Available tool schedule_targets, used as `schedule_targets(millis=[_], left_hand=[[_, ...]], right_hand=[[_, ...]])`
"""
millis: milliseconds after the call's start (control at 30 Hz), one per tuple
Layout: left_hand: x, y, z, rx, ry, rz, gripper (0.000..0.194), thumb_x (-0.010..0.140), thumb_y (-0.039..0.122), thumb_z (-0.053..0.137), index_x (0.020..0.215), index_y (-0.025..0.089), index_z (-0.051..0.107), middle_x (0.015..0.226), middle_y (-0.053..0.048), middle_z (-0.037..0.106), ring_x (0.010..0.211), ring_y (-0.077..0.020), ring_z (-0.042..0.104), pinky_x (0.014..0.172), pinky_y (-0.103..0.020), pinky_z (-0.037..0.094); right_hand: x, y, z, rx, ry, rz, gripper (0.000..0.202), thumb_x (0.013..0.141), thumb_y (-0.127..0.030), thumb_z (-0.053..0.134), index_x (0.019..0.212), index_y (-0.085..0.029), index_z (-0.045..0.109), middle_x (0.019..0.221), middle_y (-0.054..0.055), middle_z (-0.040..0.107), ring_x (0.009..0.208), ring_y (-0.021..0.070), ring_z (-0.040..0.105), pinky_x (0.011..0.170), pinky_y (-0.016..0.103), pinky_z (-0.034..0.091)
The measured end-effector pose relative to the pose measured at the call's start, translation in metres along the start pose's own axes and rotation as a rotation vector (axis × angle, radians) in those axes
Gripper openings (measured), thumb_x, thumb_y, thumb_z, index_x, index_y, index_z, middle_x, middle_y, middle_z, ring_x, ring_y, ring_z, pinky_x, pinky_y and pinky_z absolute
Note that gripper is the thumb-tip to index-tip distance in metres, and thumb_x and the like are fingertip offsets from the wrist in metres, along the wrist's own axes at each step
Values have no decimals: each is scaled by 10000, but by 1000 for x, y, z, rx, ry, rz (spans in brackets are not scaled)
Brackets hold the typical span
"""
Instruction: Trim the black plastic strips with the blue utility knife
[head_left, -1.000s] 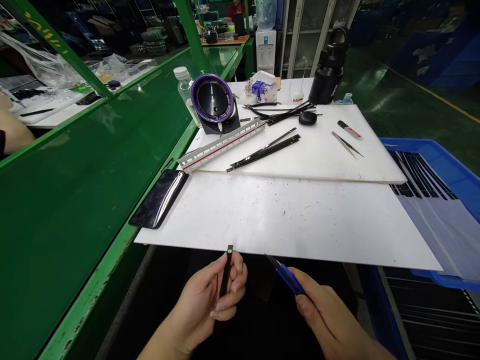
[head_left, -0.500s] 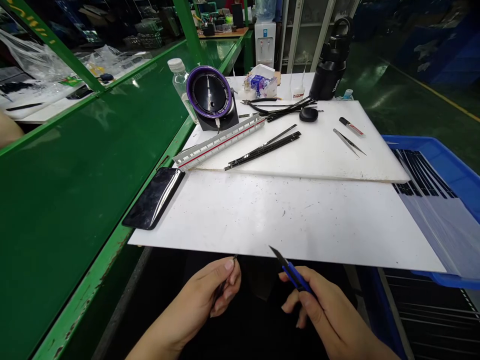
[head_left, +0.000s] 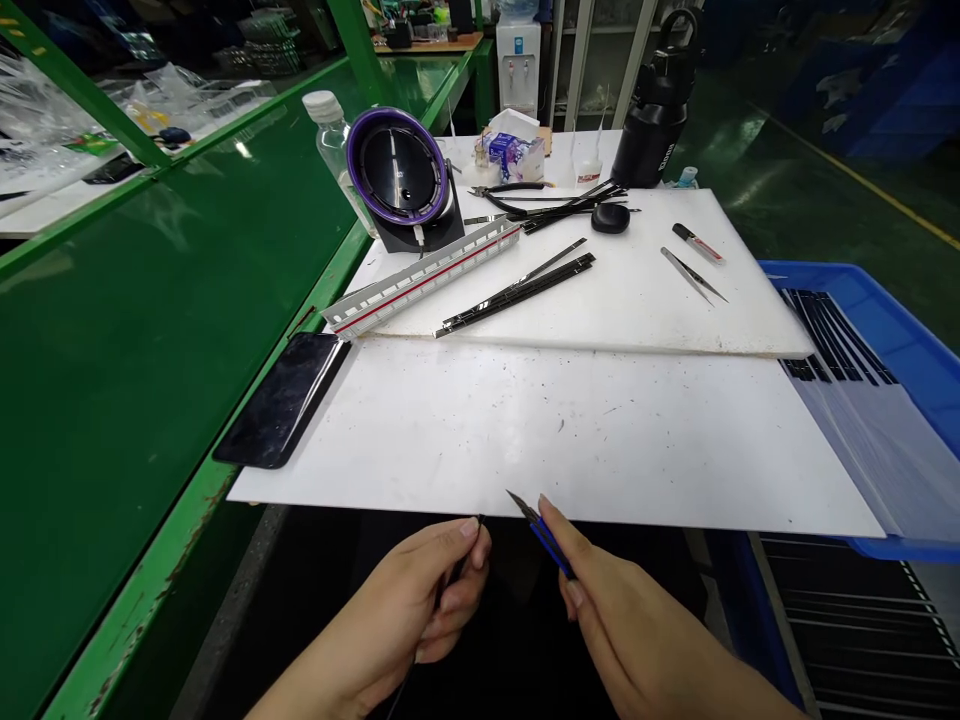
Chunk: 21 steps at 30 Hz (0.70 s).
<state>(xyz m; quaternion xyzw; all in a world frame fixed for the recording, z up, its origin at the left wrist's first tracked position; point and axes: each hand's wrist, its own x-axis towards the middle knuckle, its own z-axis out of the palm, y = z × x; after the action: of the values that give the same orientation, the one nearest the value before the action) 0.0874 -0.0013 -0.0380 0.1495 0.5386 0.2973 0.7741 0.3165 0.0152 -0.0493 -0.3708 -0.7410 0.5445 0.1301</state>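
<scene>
My left hand [head_left: 442, 585] is closed near the table's front edge, thumb pressed to the fingers. A thin dark strip [head_left: 481, 521] pokes out of its pinch; most of it is hidden. To the right, my right hand [head_left: 611, 600] grips a blue utility knife [head_left: 551, 548], its dark pointed blade angled up and left toward the left hand. Blade and strip are apart. Beyond both hands, several black strips [head_left: 517, 293] lie bunched on a white foam board [head_left: 645, 310], beside a white triangular scale ruler [head_left: 427, 280].
A black phone [head_left: 281, 400] lies at the table's left corner. On the board are tweezers [head_left: 691, 276], a small marker-like tube [head_left: 697, 243], a black case [head_left: 610, 218] and pliers [head_left: 510, 197]. Behind stand a purple-rimmed fan [head_left: 397, 165] and a black bottle [head_left: 652, 130]. A blue tray [head_left: 847, 280] sits right.
My right hand has turned and moved left, bringing the knife blade closer to my left hand. Its fingers have closed more around the handle. The left hand has barely moved; the view has shifted slightly.
</scene>
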Motion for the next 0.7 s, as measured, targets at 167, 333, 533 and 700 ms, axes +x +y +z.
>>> schedule_targets(millis=[167, 333, 533, 700], left_hand=[[6, -3, 1, 59, 39, 1, 354, 936, 517, 518, 771, 204, 538, 532, 87, 348, 428, -52, 171, 365, -154, 139], [8, -3, 3, 98, 100, -22, 418, 905, 600, 528, 760, 209, 538, 518, 89, 362, 417, -58, 201, 361, -164, 196], [6, -6, 6, 115, 155, -38, 444, 888, 609, 542, 716, 200, 528, 525, 83, 375, 404, -56, 242, 355, -173, 222], [6, -6, 6, 122, 161, -40, 456, 888, 617, 543, 712, 196, 531, 535, 81, 380, 410, -52, 231, 358, -176, 194]], right_hand=[[6, -5, -2, -20, -1, 40, 585, 1011, -206, 361, 1587, -274, 291, 1005, 58, 700, 862, 225, 673, 810, 333, 522], [13, -5, -4, -127, -37, 37, 595, 1001, -190, 349, 1587, -274, 294, 911, 60, 730, 809, 237, 702, 813, 366, 551], [17, -5, -4, -202, -62, -19, 624, 970, -150, 364, 1583, -247, 304, 990, 77, 749, 783, 223, 707, 763, 338, 555], [19, -8, -9, -252, -92, -7, 630, 960, -137, 357, 1582, -230, 309, 937, 74, 749, 731, 220, 698, 725, 329, 549]])
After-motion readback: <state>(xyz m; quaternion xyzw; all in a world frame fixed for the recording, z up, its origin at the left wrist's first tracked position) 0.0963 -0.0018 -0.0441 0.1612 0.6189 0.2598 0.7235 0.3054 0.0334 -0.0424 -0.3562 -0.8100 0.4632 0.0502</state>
